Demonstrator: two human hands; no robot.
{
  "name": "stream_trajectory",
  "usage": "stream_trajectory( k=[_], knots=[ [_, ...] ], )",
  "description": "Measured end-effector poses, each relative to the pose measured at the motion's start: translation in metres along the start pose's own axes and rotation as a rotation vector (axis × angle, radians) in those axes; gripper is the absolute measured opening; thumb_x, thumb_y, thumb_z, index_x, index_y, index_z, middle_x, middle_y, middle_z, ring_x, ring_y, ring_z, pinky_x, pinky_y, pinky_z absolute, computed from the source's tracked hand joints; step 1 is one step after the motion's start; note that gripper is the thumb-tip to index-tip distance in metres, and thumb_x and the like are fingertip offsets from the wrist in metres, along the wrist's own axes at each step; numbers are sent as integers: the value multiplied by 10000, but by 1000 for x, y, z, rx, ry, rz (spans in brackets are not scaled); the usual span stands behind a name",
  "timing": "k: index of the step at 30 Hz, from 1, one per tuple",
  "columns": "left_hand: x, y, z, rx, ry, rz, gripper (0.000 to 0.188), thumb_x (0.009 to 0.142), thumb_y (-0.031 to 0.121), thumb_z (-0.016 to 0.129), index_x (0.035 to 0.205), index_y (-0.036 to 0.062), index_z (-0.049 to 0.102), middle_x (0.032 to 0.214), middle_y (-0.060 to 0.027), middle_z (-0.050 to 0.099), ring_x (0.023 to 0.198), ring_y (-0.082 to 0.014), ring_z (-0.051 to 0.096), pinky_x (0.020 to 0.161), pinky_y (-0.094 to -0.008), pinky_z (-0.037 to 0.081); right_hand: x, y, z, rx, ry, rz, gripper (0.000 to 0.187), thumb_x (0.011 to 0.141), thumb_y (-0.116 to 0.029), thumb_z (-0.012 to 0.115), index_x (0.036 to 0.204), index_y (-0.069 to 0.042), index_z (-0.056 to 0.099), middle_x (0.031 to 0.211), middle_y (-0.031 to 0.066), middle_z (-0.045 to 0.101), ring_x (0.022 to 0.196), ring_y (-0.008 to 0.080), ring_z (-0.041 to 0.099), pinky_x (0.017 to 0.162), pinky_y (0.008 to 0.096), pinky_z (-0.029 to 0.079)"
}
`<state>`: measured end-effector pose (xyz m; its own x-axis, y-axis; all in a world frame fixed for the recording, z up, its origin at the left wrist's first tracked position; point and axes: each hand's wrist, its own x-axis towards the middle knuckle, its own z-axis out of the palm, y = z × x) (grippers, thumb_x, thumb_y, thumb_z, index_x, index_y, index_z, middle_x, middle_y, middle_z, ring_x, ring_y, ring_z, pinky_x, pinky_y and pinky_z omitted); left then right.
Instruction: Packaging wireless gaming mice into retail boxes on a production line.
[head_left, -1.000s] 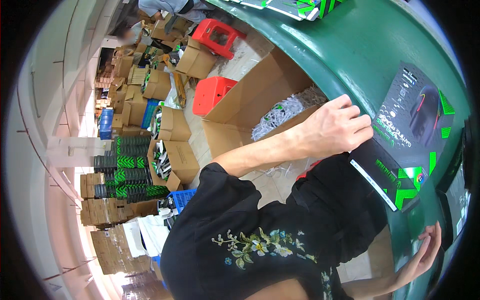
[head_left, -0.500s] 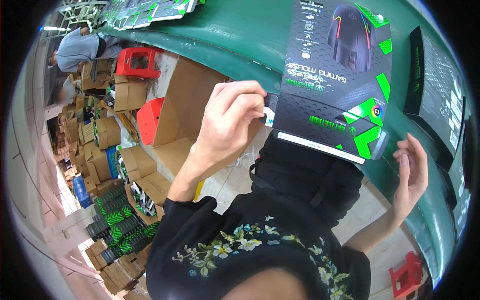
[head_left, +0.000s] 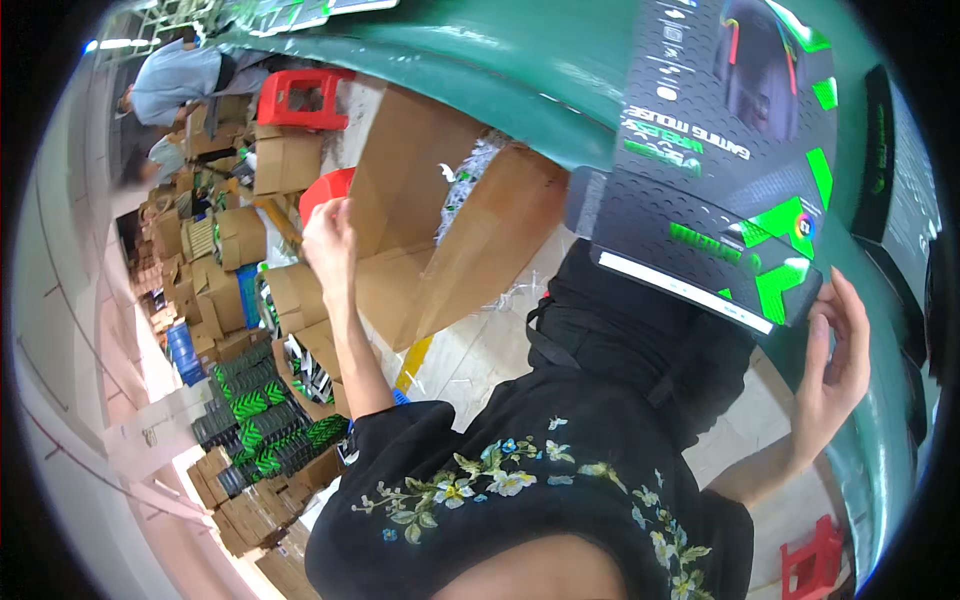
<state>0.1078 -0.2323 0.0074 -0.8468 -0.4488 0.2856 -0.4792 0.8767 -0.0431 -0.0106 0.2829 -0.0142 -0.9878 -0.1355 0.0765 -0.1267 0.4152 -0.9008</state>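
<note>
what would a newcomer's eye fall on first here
Probably the black printed box with green patches on the glossy green table at upper right, the right hand by its lower right corner. Then the open brown cardboard carton holding white shredded paper, left of it, and a bright red plastic stool at upper left.

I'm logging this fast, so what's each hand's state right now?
Left hand: curled; can't tell whether it holds anything.
Right hand: open, loosely bent, beside the box's near corner; contact unclear.
</note>
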Motion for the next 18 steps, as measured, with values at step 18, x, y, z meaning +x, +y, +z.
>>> stream_trajectory(
  k=[18],
  knots=[
    [-48,236,-16,-1719,-709,-252,414,916,39,609,1289,-67,463,969,-110,673,832,-122,636,738,-259,526,25,-56,84,-109,-259,-606,286,608,12,741,877,-47,666,880,62,579,788,251,542,655,360,430]
  ],
)
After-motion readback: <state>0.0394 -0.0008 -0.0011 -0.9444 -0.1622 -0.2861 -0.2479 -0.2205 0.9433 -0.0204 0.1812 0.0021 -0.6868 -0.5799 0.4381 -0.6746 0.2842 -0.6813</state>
